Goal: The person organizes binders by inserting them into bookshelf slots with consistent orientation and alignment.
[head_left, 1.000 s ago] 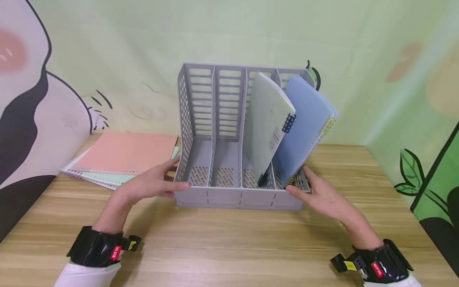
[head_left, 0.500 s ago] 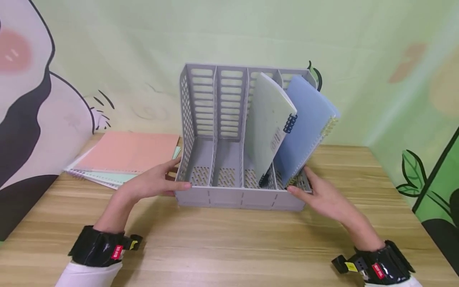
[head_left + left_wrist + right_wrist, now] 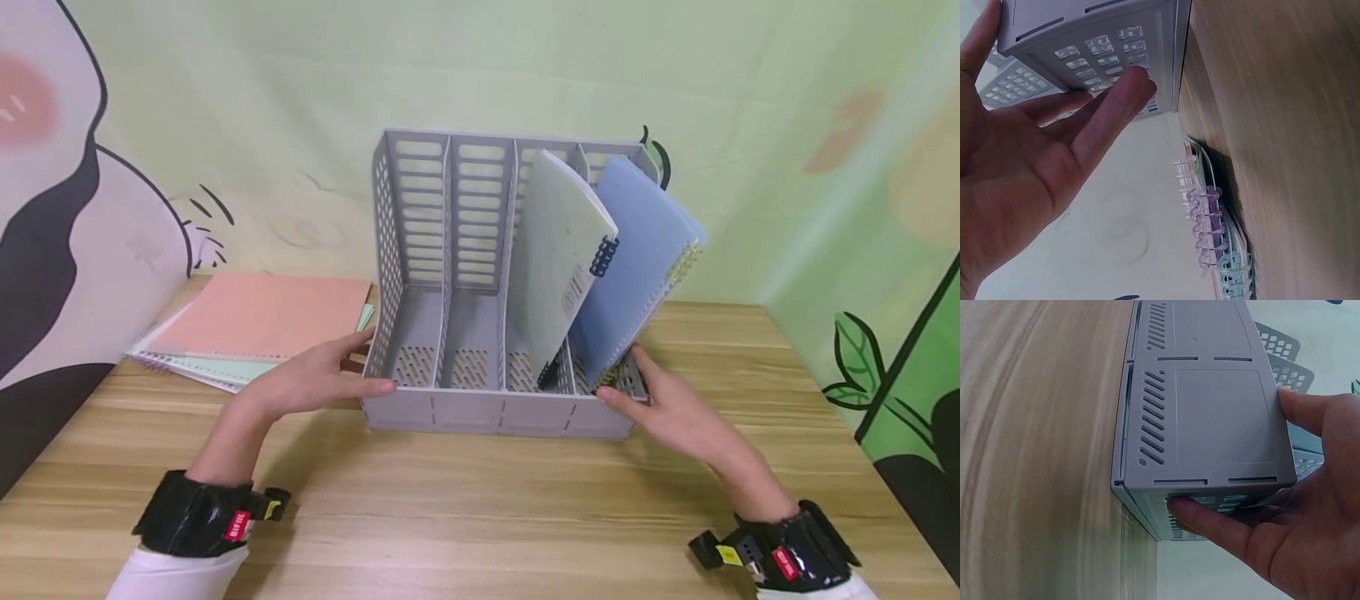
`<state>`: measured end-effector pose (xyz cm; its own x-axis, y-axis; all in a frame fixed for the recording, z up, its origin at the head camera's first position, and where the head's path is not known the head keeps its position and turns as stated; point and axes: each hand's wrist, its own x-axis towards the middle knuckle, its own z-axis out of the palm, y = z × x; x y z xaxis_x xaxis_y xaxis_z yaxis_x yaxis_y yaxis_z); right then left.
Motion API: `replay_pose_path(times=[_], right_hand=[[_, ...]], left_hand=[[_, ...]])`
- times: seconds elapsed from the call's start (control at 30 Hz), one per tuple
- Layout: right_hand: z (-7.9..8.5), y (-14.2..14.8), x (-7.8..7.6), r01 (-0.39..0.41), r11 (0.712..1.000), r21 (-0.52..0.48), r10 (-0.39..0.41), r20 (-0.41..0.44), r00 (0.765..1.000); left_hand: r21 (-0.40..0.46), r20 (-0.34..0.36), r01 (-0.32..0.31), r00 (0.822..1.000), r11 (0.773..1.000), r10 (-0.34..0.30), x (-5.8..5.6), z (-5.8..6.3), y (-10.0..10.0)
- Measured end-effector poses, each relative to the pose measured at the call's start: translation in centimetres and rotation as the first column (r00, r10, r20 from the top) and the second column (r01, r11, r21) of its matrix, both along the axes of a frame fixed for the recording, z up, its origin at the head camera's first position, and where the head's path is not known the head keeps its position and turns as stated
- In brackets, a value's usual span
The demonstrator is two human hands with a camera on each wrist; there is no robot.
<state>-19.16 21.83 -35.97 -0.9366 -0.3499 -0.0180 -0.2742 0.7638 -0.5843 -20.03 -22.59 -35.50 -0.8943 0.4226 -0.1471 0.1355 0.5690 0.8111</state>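
Note:
A grey file organizer (image 3: pixel 467 412) with upright dividers stands on the table. My left hand (image 3: pixel 315 379) holds its front left corner, thumb on the front rim and fingers along the perforated side. At the front right corner, my right hand (image 3: pixel 675 412) grips it the same way; in the right wrist view its thumb lies at the rim and a finger (image 3: pixel 1210 522) presses the side. A pale green notebook (image 3: pixel 558 250) with a dark binding leans in the third slot. Beside it, a blue notebook (image 3: pixel 641 250) with a yellowish binding tilts right in the rightmost slot.
Left of the organizer lies a stack of coil-bound notebooks, a pink one (image 3: pixel 270 312) on top. Purple (image 3: pixel 1204 228) and light-blue coils (image 3: pixel 1235 275) show in the left wrist view. A printed cloth backdrop (image 3: pixel 300 83) hangs behind the wooden table (image 3: pixel 465 517).
The whole head view shifts very slightly. Both hands keep their places on the organizer, and the notebooks stay as they were.

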Motion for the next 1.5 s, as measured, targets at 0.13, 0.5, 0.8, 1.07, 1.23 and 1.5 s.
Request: replay_pose_path(times=[0.13,0.5,0.8,1.07,1.23,1.5], right_hand=[[0.0,0.0,0.0,0.001,1.000,0.000,-0.001,0.003,1.000],[0.0,0.1,0.0,0.005,1.000,-0.006,-0.005,0.006,1.000],[0.0,0.1,-0.1,0.006,1.000,0.001,-0.006,0.000,1.000],[-0.1,0.1,0.0,0.012,1.000,0.009,-0.012,-0.007,1.000],[-0.1,0.1,0.0,0.012,1.000,0.003,-0.012,0.000,1.000],[-0.2,0.1,-0.1,0.011,1.000,0.010,-0.011,-0.015,1.000]], left_hand=[[-0.027,-0.047,0.013,0.999,1.000,-0.014,0.0,0.0,-0.2],[-0.125,-0.174,0.058,0.982,0.990,-0.080,0.2,0.3,-1.1],[-0.303,-0.214,-0.012,0.975,0.953,-0.056,0.4,0.4,-1.4],[-0.383,-0.216,-0.059,0.976,0.922,-0.027,0.1,0.2,-1.7],[-0.404,-0.241,-0.086,0.970,0.911,-0.016,-0.1,-0.1,-2.0],[-0.433,-0.222,-0.140,0.974,0.890,0.046,-0.4,-0.8,-2.7]])
